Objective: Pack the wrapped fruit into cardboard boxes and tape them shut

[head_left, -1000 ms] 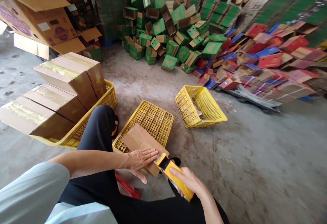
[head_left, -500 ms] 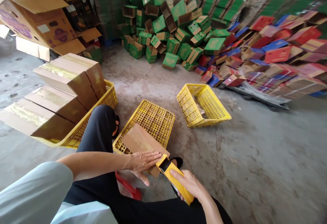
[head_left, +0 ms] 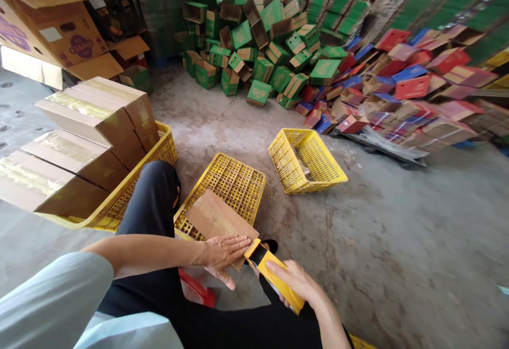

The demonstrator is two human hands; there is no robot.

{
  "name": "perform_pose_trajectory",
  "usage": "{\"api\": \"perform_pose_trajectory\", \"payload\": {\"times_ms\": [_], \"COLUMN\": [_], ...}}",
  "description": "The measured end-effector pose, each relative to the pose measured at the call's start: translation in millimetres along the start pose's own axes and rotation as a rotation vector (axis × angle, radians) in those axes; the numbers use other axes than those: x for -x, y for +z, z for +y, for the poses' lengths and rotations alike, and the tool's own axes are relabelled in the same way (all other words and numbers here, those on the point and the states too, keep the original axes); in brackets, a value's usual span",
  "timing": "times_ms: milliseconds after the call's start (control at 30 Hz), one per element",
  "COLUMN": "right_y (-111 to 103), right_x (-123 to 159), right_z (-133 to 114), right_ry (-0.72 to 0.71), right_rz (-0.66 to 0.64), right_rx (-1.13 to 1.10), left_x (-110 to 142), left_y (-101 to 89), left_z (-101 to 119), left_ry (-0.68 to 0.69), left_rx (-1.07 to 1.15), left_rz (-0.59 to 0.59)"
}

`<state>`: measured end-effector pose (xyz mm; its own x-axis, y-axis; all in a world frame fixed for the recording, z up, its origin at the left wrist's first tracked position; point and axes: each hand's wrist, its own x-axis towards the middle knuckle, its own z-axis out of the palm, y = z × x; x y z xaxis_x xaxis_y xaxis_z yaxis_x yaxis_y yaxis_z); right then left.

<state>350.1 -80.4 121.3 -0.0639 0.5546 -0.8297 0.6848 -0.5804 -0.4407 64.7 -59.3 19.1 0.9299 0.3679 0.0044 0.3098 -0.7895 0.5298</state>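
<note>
A brown cardboard box [head_left: 217,216] with clear tape along its top rests on an upturned yellow plastic crate [head_left: 234,179]. My left hand [head_left: 225,253] lies flat on the near end of the box, fingers stretched together and thumb apart. In my right hand [head_left: 292,280] is a yellow tape dispenser [head_left: 278,277], gripped around its body. The dispenser's head touches or almost touches the box's near edge, beside my left fingertips. The tape at that edge is too small to make out.
At left, a yellow crate [head_left: 169,139] holds several taped cardboard boxes [head_left: 67,150]. Another yellow crate [head_left: 306,160] stands ahead on the right. Green cartons [head_left: 254,68] and red and blue cartons [head_left: 413,86] lie piled behind. Something red [head_left: 204,290] is under my legs.
The view has turned slightly right, so the surroundings sit further left. My left hand stays flat on the box, and the tape dispenser remains at its edge with barely any movement.
</note>
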Motion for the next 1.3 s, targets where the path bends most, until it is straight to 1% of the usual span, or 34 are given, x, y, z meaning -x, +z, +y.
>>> {"api": "perform_pose_trajectory", "payload": {"times_ms": [133,367,500,633,767,933,1033,1167,1300], "right_y": [0.4,0.5,-5.5,-9.5,-8.7,-6.9,-5.2,-1.7,-2.1], "right_x": [-0.7,-3.9,6.7,16.1,12.2,6.0,6.6,12.8,25.1], "right_z": [0.6,11.5,21.7,23.1,22.0,28.1,32.0,33.0,31.8], "right_ry": [-0.008,-0.022,0.016,0.02,0.029,0.028,0.016,0.0,0.019], "right_rz": [0.0,-0.042,-0.029,-0.013,0.001,0.004,-0.002,-0.009,0.023], "right_rx": [0.008,-0.017,-0.027,-0.004,0.038,0.034,0.018,-0.009,-0.012], "left_x": [-7.1,-6.6,-6.3,-4.6,-6.5,-18.3,-22.2,-22.3,-21.7], "left_y": [2.7,4.6,3.8,5.8,10.4,19.0,20.6,19.3,20.2], "left_z": [7.5,3.0,0.2,-0.3,4.4,10.4,9.0,7.0,8.1], "left_ry": [0.028,0.024,0.058,0.051,0.034,0.094,0.105,0.101,0.104], "left_rx": [-0.034,-0.081,-0.068,-0.057,-0.061,-0.06,-0.059,-0.044,-0.042], "left_rz": [0.002,-0.022,-0.013,-0.011,-0.006,0.02,0.006,-0.043,-0.035]}}
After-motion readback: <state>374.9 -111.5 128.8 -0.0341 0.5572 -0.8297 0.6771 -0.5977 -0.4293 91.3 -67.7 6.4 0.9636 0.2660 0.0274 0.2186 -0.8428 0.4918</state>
